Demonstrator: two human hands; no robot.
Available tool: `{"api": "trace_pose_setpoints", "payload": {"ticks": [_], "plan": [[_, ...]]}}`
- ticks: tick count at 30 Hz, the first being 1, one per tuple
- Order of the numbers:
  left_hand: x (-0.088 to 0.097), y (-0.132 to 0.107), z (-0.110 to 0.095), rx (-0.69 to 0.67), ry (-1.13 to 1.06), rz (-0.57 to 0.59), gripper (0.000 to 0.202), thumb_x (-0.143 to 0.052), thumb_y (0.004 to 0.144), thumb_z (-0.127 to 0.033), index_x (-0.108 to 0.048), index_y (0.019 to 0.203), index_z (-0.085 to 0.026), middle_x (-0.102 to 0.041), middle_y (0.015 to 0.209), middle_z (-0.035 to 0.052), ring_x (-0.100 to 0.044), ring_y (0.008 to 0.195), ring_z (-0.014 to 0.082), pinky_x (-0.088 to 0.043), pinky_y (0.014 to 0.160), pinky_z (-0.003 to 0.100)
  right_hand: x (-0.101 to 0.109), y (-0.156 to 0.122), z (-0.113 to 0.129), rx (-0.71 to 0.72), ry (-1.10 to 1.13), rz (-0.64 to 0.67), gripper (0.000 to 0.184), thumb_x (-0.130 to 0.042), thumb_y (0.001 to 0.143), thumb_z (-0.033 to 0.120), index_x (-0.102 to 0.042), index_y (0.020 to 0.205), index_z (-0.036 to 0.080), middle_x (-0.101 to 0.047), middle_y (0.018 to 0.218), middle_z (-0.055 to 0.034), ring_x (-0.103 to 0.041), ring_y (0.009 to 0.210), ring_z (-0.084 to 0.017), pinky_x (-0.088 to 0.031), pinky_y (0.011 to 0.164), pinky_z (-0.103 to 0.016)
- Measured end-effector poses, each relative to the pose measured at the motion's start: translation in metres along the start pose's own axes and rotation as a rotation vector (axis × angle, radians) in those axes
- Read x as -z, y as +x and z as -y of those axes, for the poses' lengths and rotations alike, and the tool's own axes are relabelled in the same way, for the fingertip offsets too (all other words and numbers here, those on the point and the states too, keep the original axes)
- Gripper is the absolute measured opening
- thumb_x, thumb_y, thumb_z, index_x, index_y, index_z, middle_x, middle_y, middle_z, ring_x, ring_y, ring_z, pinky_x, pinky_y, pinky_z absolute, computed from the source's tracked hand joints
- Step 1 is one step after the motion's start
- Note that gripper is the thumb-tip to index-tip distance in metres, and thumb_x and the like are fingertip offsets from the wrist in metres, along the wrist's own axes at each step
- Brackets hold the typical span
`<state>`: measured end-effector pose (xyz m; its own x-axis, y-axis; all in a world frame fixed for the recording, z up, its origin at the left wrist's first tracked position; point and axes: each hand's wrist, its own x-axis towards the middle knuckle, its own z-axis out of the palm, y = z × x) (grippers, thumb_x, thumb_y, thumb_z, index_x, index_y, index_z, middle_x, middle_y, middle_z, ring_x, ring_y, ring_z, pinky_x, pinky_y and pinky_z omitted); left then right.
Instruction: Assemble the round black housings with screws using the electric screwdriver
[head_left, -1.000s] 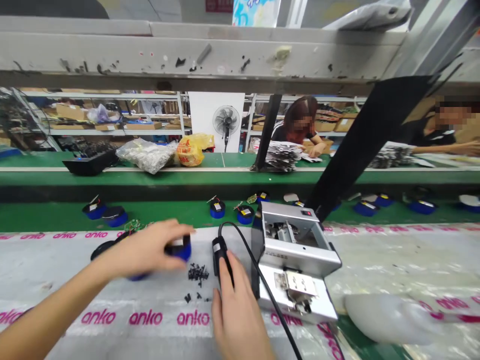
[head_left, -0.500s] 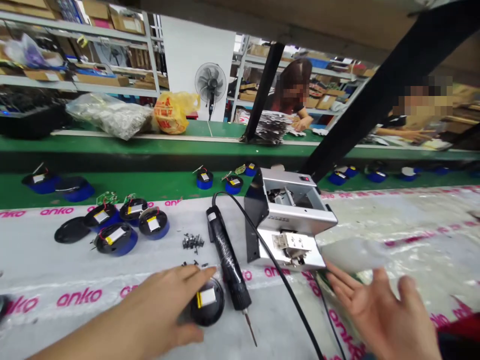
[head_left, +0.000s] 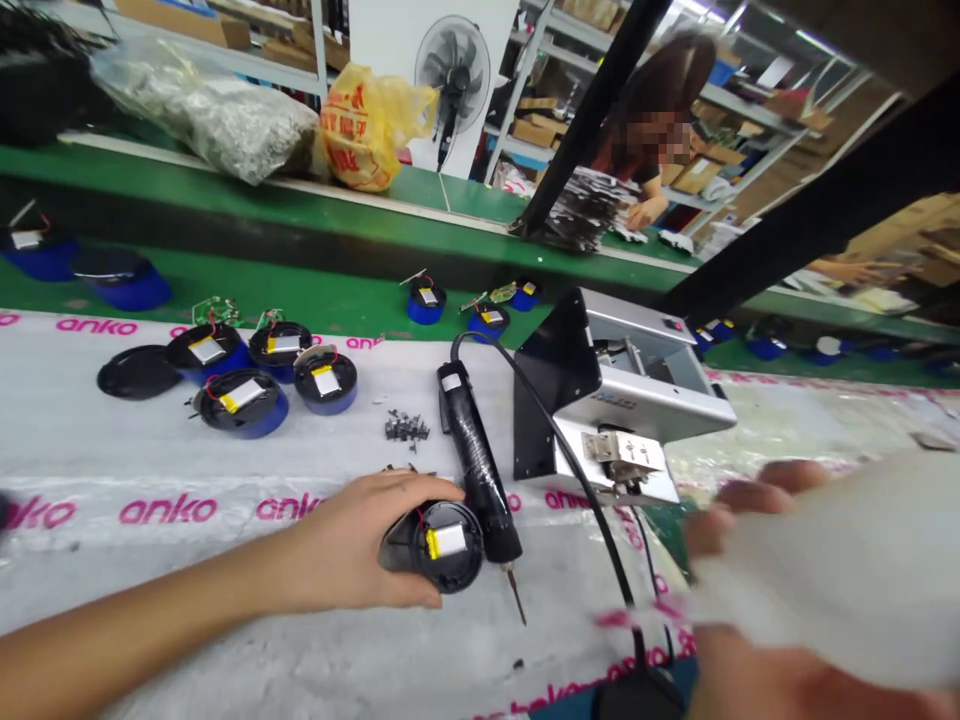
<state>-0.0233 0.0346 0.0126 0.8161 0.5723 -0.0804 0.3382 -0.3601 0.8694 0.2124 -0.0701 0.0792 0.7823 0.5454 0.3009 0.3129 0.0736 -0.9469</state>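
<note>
My left hand point(head_left: 375, 540) curls around a round black housing point(head_left: 461, 575), thumb and fingers on opposite sides. A white battery point(head_left: 450, 541) with a yellow end and a red wire lies inside it. On the right, my right hand point(head_left: 765, 675) grips a white bottle point(head_left: 847, 570), smeared by motion, with a thin pinkish end pointing left. Between the hands lies a black electric screwdriver point(head_left: 480, 465), its bit toward me. Small black parts point(head_left: 406, 428) are heaped beyond my left hand.
A silver screw feeder point(head_left: 637, 400) stands right of the screwdriver, whose black cable point(head_left: 577, 480) runs across the sheet. Several blue-and-black housings point(head_left: 244, 400) sit at left. Behind are a yellow bag point(head_left: 360, 130), a slanting black post point(head_left: 787, 230) and a co-worker point(head_left: 637, 150).
My left hand has closed around the black housing. My right hand has picked up the white bottle from beside the feeder and brought it nearer. The view has tilted and shifted down.
</note>
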Motion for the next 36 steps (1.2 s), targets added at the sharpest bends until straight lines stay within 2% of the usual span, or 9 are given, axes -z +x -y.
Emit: {"api": "trace_pose_setpoints", "payload": {"ticks": [1, 3, 5, 6, 9, 12, 18, 24, 36], "plan": [[0.001, 0.000, 0.001, -0.024, -0.015, 0.019, 0.066, -0.083, 0.071, -0.034, -0.054, 0.130, -0.032, -0.064, 0.130, 0.0013, -0.058, 0.118, 0.0258, -0.044, 0.103, 0.041, -0.009, -0.008, 0.006, -0.032, 0.121, 0.063, 0.067, -0.045, 0.087, 0.062, -0.040, 0.148, 0.036, -0.059, 0.127, -0.0091, -0.064, 0.097, -0.026, -0.057, 0.078, -0.043], [0.004, 0.001, 0.003, -0.089, -0.051, 0.053, 0.061, -0.080, 0.074, -0.032, -0.056, 0.130, -0.032, -0.061, 0.134, 0.0012, -0.057, 0.121, 0.0248, -0.043, 0.105, 0.038, -0.027, -0.019, 0.010, -0.106, 0.425, 0.180, 0.083, -0.068, 0.071, 0.068, -0.045, 0.144, 0.036, -0.060, 0.105, -0.0048, -0.060, 0.078, -0.020, -0.057, 0.072, -0.038], [0.006, 0.002, 0.003, -0.139, -0.089, 0.066, 0.058, -0.079, 0.076, -0.032, -0.057, 0.129, -0.031, -0.061, 0.134, 0.0019, -0.057, 0.122, 0.0238, -0.043, 0.105, 0.036, -0.042, -0.022, 0.006, -0.123, 0.558, 0.259, 0.089, -0.080, 0.060, 0.067, -0.050, 0.138, 0.036, -0.057, 0.094, -0.0004, -0.057, 0.071, -0.016, -0.056, 0.070, -0.034], [0.007, 0.003, 0.004, -0.151, -0.099, 0.065, 0.057, -0.079, 0.076, -0.033, -0.058, 0.129, -0.031, -0.061, 0.133, 0.0022, -0.058, 0.121, 0.0237, -0.044, 0.104, 0.035, -0.048, -0.023, 0.003, -0.113, 0.599, 0.269, 0.086, -0.083, 0.059, 0.064, -0.053, 0.134, 0.035, -0.057, 0.093, 0.0000, -0.058, 0.073, -0.016, -0.056, 0.070, -0.033], [0.008, 0.005, 0.004, -0.115, -0.085, 0.059, 0.061, -0.082, 0.073, -0.037, -0.058, 0.129, -0.031, -0.064, 0.129, 0.0014, -0.059, 0.118, 0.0250, -0.045, 0.102, 0.037, -0.062, -0.023, -0.009, -0.078, 0.643, 0.236, 0.064, -0.081, 0.068, 0.054, -0.060, 0.124, 0.030, -0.059, 0.096, -0.0010, -0.061, 0.081, -0.017, -0.057, 0.075, -0.033], [0.009, 0.006, 0.004, -0.091, -0.074, 0.061, 0.060, -0.083, 0.072, -0.038, -0.059, 0.126, -0.031, -0.066, 0.128, -0.0007, -0.060, 0.117, 0.0248, -0.044, 0.101, 0.036, -0.070, -0.024, -0.018, -0.073, 0.621, 0.203, 0.052, -0.075, 0.076, 0.052, -0.061, 0.119, 0.028, -0.060, 0.098, -0.0010, -0.063, 0.084, -0.018, -0.058, 0.078, -0.036], [0.008, 0.006, 0.005, -0.137, -0.080, 0.064, 0.057, -0.082, 0.074, -0.037, -0.059, 0.125, -0.029, -0.067, 0.126, -0.0002, -0.062, 0.114, 0.0231, -0.045, 0.098, 0.033, -0.077, -0.030, -0.026, -0.126, 0.627, 0.139, 0.046, -0.073, 0.081, 0.043, -0.061, 0.123, 0.027, -0.066, 0.092, 0.0014, -0.068, 0.080, -0.017, -0.060, 0.079, -0.036], [0.008, 0.006, 0.005, -0.138, -0.086, 0.054, 0.057, -0.081, 0.075, -0.038, -0.059, 0.126, -0.031, -0.067, 0.126, 0.0004, -0.062, 0.114, 0.0243, -0.045, 0.099, 0.036, -0.078, -0.031, -0.026, -0.079, 0.600, 0.151, 0.030, -0.071, 0.084, 0.039, -0.066, 0.110, 0.025, -0.068, 0.091, 0.0015, -0.070, 0.079, -0.016, -0.061, 0.079, -0.035], [0.008, 0.005, 0.006, -0.145, -0.076, 0.077, 0.058, -0.081, 0.076, -0.036, -0.057, 0.128, -0.030, -0.064, 0.129, 0.0002, -0.060, 0.117, 0.0230, -0.043, 0.101, 0.035, -0.077, -0.030, -0.028, -0.093, 0.612, 0.163, 0.025, -0.074, 0.083, 0.041, -0.070, 0.099, 0.023, -0.069, 0.088, 0.0011, -0.071, 0.076, -0.016, -0.063, 0.077, -0.034]]}}
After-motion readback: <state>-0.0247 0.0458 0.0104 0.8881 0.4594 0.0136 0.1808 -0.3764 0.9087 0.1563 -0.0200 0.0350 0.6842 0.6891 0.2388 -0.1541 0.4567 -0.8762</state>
